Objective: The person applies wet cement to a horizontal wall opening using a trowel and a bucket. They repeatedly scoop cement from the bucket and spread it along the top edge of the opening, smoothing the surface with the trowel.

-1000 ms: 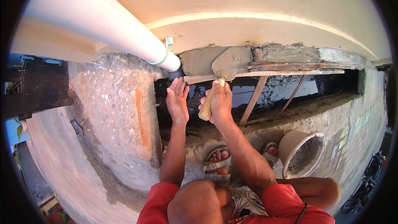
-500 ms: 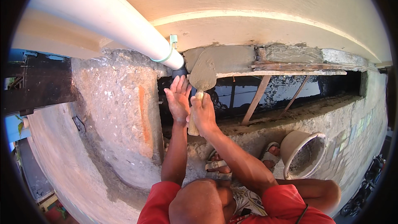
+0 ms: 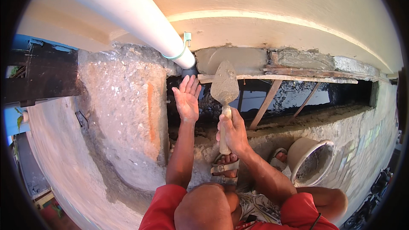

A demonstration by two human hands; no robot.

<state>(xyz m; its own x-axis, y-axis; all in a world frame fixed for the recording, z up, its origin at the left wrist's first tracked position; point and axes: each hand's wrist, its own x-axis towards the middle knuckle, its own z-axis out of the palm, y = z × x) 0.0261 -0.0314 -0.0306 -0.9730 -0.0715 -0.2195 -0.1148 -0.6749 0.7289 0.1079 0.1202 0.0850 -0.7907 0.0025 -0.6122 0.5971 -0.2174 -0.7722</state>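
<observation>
My right hand grips the wooden handle of a trowel, its mortar-smeared blade held in front of the wet grey mortar strip and the wooden batten below it. My left hand is open, palm up and fingers spread, to the left of the trowel and just below the dark pipe fitting at the end of a white pipe.
Below the batten runs a trench of dark water with slanted wooden struts. A bucket with grey mortar sits at the lower right, beside my sandalled feet. Rough concrete lies left; parked motorcycles show at the far right edge.
The trowel first swung left toward my left hand, then moved back right and down, away from it, the blade now more upright. My left hand has shifted slightly right, fingers still open.
</observation>
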